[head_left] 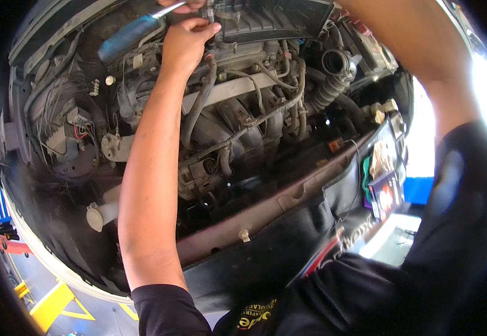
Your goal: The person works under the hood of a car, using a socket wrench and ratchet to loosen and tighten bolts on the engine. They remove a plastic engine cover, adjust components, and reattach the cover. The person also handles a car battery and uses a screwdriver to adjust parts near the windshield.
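Observation:
My left hand reaches up over the engine, thumb and fingers pinched round a slim metal shaft at the upper edge. Just above it, the fingers of my right hand show at the picture's edge, closed on the metal end of a blue-handled tool. The handle is smeared by motion and points down to the left; its exact kind is unclear. My right forearm passes out of view at the top right. A black rubber hose rises from the engine to below my left hand.
A ribbed intake duct stands open-mouthed to the right. A white reservoir neck lies left of my forearm. Along the near edge, a black cover drapes the car's front, with a small box and cloths at its right. Yellow stands are on the floor.

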`<action>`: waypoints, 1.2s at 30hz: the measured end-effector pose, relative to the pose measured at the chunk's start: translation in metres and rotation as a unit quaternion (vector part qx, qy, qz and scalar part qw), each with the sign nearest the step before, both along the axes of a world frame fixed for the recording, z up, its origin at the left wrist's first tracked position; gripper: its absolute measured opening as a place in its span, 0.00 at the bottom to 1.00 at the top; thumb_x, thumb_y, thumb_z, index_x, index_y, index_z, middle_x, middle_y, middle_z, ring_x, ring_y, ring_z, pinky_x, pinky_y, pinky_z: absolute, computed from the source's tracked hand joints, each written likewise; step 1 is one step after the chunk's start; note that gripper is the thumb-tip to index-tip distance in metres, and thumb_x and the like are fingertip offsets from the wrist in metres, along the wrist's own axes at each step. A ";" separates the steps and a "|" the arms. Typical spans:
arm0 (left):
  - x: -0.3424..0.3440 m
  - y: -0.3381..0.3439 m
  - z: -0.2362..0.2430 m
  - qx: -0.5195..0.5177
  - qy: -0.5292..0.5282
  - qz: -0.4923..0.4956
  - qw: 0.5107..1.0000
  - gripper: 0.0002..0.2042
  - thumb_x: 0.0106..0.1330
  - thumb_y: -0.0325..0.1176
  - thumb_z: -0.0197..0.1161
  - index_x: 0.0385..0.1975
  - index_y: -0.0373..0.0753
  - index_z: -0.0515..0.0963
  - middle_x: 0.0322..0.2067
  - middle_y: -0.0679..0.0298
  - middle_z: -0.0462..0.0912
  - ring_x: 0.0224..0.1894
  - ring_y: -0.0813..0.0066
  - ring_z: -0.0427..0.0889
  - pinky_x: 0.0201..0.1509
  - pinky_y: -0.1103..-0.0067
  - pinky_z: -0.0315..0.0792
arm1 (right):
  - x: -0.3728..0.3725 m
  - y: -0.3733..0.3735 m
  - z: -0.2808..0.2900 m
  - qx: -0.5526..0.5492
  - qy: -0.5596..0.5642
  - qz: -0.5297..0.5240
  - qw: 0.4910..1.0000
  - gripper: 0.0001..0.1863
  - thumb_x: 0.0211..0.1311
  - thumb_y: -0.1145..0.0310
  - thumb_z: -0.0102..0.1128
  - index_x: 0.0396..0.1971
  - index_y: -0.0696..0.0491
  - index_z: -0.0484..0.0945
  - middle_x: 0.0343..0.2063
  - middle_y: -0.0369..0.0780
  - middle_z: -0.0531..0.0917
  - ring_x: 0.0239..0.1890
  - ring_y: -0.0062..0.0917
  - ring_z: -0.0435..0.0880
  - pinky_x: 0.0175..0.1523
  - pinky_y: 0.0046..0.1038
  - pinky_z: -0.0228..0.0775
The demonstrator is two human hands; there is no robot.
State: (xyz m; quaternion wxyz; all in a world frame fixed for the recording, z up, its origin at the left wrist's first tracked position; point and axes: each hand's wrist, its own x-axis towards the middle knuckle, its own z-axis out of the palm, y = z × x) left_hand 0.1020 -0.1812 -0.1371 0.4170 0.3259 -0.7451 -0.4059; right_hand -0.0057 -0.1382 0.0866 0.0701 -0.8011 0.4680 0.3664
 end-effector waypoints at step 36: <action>-0.010 0.009 0.011 0.053 -0.057 0.003 0.997 0.14 0.66 0.40 0.68 0.38 0.33 0.85 0.28 0.59 0.86 0.31 0.69 0.83 0.41 0.74 0.74 | -0.042 0.009 -0.030 0.011 -0.001 -0.052 0.999 0.06 0.60 0.70 0.58 0.33 0.54 0.82 0.29 0.39 0.83 0.35 0.29 0.79 0.44 0.32 0.71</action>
